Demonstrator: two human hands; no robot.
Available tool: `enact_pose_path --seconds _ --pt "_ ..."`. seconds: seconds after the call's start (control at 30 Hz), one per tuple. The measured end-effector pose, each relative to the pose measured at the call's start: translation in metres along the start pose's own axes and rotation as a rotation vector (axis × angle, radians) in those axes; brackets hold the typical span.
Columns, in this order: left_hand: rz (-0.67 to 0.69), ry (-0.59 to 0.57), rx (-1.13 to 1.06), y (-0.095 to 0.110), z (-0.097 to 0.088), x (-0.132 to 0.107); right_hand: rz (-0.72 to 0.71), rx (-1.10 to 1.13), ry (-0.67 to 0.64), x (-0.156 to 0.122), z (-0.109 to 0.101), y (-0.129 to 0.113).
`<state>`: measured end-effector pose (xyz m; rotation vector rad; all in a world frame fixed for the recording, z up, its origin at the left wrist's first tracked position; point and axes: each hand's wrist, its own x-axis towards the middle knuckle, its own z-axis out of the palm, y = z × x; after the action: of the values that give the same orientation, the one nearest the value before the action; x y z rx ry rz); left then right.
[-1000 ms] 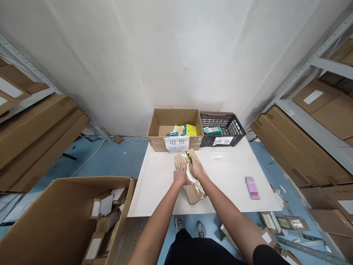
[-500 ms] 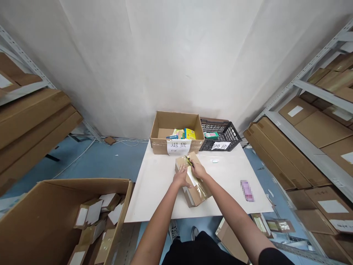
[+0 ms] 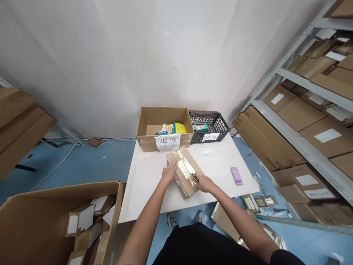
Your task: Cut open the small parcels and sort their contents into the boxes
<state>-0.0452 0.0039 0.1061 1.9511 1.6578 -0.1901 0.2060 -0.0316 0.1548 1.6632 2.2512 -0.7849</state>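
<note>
A small taped cardboard parcel (image 3: 184, 168) lies on the white table (image 3: 149, 180) in front of me. My left hand (image 3: 170, 172) rests flat on the parcel's left side, fingers stretched out. My right hand (image 3: 203, 182) is closed around a small yellow-and-black utility knife (image 3: 193, 177), whose tip sits on the tape strip near the parcel's near end.
An open cardboard box (image 3: 164, 128) with small packages and a black plastic crate (image 3: 209, 126), both with paper labels, stand at the table's far edge. A pink item (image 3: 236, 176) lies at the right. A large carton of parcels (image 3: 60, 221) sits lower left. Shelves of cartons (image 3: 303, 117) flank me.
My right hand has drawn the knife along the tape from the parcel's far end toward its near end. The camera view has swung to the right.
</note>
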Motion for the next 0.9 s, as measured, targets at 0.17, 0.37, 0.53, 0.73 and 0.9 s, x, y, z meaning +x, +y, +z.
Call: enact_pose_path --seconds 0.17,0.37,0.53,0.73,0.9 --pt "-0.003 0.020 0.057 0.002 -0.002 -0.002 0.027 -0.025 -0.032 -0.067 0.014 0.036" --pt "-0.016 0.061 0.070 0.010 -0.005 -0.008 0.055 0.152 0.221 -0.075 0.004 0.070" --pt "-0.097 0.162 0.114 0.038 0.008 -0.014 0.299 0.247 0.371 -0.025 0.019 0.083" --pt "-0.394 0.345 0.146 0.128 0.056 -0.018 0.267 0.354 0.378 0.056 -0.004 0.123" --pt "-0.461 0.358 0.160 0.164 0.070 -0.023 0.179 0.634 0.424 0.094 -0.039 0.169"
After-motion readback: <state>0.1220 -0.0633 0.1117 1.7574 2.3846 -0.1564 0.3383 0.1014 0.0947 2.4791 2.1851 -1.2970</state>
